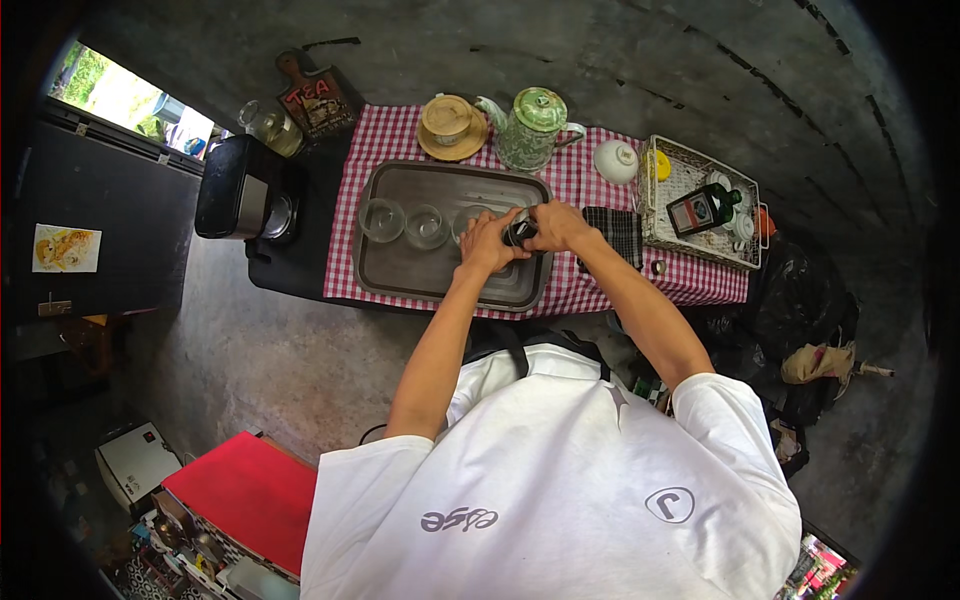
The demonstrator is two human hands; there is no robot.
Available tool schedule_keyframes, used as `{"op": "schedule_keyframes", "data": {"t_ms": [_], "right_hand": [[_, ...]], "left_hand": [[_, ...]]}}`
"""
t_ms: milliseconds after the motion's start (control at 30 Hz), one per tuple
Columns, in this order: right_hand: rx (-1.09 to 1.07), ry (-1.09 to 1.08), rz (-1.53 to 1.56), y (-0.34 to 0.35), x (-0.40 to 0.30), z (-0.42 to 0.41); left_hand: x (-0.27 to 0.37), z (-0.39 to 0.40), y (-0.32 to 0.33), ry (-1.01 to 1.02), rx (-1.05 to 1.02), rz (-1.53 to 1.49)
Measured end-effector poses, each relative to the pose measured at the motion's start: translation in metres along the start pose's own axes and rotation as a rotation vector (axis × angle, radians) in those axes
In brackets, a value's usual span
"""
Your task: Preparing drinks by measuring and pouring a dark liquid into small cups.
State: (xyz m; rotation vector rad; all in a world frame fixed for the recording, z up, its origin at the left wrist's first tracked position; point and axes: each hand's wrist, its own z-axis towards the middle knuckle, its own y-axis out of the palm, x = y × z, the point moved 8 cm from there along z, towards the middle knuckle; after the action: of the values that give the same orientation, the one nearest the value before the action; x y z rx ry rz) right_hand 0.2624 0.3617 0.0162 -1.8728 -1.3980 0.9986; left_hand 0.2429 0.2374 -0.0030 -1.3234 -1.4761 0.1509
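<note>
My left hand (486, 244) and my right hand (559, 226) both grip a clear drinking glass (519, 227), with something dark showing in or behind it. They are over the right part of a brown rectangular serving tray (405, 281). A round clear glass (381, 220) stands at the tray's left, with a second clear glass (428, 226) beside it. Partly hidden behind my left hand is a third clear glass (466, 217). Just right of the tray lies a folded black checked cloth (613, 229), close to my right hand.
A green speckled enamel teapot (531, 131), a lidded cup on a saucer (450, 127) and an upturned white bowl (616, 162) stand behind the tray. A wire basket (701, 251) at right holds a green bottle (697, 210). A black appliance (236, 191) stands left; a small ring (658, 267) lies right.
</note>
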Motion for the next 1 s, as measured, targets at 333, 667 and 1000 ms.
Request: {"op": "schedule_keyframes", "data": {"t_ms": [333,667,1000], "right_hand": [[-0.027,0.018,0.002,0.001,-0.004,0.002],[-0.019,0.016,-0.015,-0.007,-0.005,0.001],[0.024,0.038,0.013,-0.028,0.004,0.001]], "left_hand": [[-0.001,0.002,0.001,0.024,0.003,-0.002],[-0.003,0.001,0.003,0.032,-0.001,0.005],[-0.004,0.003,0.003,0.043,-0.004,-0.004]]}}
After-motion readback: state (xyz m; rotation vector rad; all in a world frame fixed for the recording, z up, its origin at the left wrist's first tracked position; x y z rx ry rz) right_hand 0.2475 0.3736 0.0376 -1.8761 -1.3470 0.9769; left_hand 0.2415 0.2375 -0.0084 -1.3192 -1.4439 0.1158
